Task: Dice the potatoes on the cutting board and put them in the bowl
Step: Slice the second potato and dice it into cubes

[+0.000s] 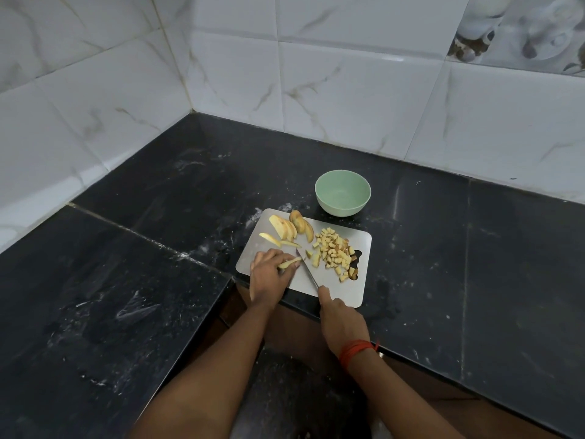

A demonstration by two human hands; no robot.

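On the black stone countertop (158, 232), in a corner of white marbled wall tiles (348, 90):

1. Bowl (343, 191), pale green, round, upright, standing just beyond the far edge of the cutting board and apart from it. Its inside shows bare down to the bottom, save for a few specks too small to tell.

2. Cutting board (342, 286), pale grey, rectangular with rounded corners and a cut-out handle at its right end. Its near corner overhangs the counter edge. It carries all the potato:
 - diced potato (335, 253), a loose heap of small cubes at the right end, partly over the handle cut-out;
 - potato slices (289, 228), skin on, fanned and leaning at the far left corner;
 - loose strips (272, 239), just in front of the slices.

3. Left hand (269, 277), fingers curled, pinning one potato strip (288, 263) to the board.

4. Right hand (342, 321), clenched round the handle of a knife (308, 272). The blade slants away to the left, its edge beside the held strip. Red thread (356, 351) wraps the wrist.
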